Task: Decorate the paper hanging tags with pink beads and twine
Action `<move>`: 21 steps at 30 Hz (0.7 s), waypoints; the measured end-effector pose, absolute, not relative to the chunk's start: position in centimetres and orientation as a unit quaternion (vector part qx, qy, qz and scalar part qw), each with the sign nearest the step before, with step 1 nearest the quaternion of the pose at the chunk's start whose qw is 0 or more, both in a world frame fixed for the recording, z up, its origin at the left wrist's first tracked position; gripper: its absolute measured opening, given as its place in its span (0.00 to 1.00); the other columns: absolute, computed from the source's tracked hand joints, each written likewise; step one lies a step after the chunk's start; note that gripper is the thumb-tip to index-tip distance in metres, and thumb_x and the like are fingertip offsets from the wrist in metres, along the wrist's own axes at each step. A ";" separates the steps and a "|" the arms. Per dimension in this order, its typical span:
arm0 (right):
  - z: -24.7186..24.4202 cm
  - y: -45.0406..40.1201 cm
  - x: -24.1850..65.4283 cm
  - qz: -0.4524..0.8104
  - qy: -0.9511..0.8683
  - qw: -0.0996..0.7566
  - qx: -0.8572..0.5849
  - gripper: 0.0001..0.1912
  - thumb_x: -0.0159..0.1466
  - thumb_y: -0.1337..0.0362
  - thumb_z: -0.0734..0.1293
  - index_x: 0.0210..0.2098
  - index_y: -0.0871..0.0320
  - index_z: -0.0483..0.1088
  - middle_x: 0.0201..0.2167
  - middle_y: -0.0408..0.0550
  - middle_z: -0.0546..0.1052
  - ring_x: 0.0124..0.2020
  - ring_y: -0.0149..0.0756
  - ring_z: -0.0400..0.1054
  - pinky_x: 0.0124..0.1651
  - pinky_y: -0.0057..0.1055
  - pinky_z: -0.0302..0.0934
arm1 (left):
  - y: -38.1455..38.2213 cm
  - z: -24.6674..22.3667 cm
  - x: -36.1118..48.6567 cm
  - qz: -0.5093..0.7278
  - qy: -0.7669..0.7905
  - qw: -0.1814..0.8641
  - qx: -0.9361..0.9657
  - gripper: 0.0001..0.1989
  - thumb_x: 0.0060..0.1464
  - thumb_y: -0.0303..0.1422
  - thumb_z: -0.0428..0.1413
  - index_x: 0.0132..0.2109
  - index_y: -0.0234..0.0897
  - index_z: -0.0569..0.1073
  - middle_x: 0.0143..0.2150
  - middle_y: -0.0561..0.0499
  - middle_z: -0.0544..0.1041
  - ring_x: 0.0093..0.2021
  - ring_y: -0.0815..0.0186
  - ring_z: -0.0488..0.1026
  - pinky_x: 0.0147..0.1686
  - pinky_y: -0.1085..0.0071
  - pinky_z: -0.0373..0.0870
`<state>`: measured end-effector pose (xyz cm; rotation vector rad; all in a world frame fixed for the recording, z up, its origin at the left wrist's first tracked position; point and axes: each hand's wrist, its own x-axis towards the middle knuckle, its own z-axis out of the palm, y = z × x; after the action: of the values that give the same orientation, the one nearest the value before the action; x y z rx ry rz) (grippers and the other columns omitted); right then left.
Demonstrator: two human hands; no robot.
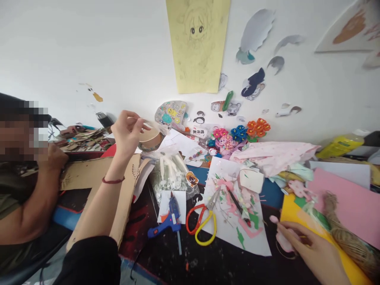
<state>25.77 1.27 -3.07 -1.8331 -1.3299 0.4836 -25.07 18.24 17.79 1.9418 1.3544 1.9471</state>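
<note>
My left hand (pixel 127 132) is raised over the back of the table, thumb and fingers pinched on thin clear plastic (pixel 158 126). Just beyond it stands a roll of tape (pixel 150 139). Below lies a clear bag of white pieces (pixel 172 172). At the right front, my right hand (pixel 311 247) grips a small pink cut-out (pixel 284 241) with a thin loop hanging below it. Between the hands are a blue glue gun (pixel 170 219) on white paper and scissors (pixel 204 217) with red and yellow handles. A dark pen-like tool (pixel 237 205) rests on scrap-strewn paper.
A co-worker's arm (pixel 35 221) is at the left, beside cut cardboard (pixel 80 172). Colourful flowers (pixel 237 134), pink cloth (pixel 276 154) and a yellow bottle (pixel 341 144) line the wall. Twine (pixel 350 237) and pink sheets (pixel 347 206) lie at the right.
</note>
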 end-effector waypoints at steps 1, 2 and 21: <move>-2.8 1.3 25.5 0.169 -0.550 0.357 -0.736 0.25 0.44 0.39 0.72 0.30 0.52 0.81 0.28 0.51 0.80 0.25 0.49 0.73 0.26 0.42 0.66 | 17.3 18.3 -23.8 0.632 0.427 0.064 0.643 0.10 0.59 0.37 0.60 0.40 0.37 0.68 0.25 0.57 0.76 0.27 0.70 0.78 0.26 0.75 0.69; -2.3 1.4 25.0 0.122 -0.568 0.336 -0.742 0.28 0.47 0.36 0.69 0.32 0.53 0.81 0.30 0.53 0.80 0.28 0.51 0.72 0.30 0.45 0.66 | 16.3 18.6 -22.4 0.634 0.412 0.086 0.649 0.11 0.58 0.38 0.61 0.39 0.37 0.68 0.24 0.57 0.76 0.26 0.70 0.77 0.25 0.75 0.69; 4.3 1.6 13.9 0.503 -0.512 0.513 -0.471 0.19 0.55 0.51 0.75 0.41 0.56 0.79 0.33 0.50 0.81 0.33 0.37 0.74 0.38 0.32 0.70 | 8.7 12.3 -8.5 0.502 0.333 0.509 0.614 0.12 0.54 0.39 0.64 0.40 0.38 0.73 0.28 0.54 0.75 0.26 0.73 0.72 0.27 0.77 0.70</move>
<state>13.93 1.57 4.28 -1.1339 -1.2306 1.2096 -8.47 8.65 12.26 1.4784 0.8031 1.2102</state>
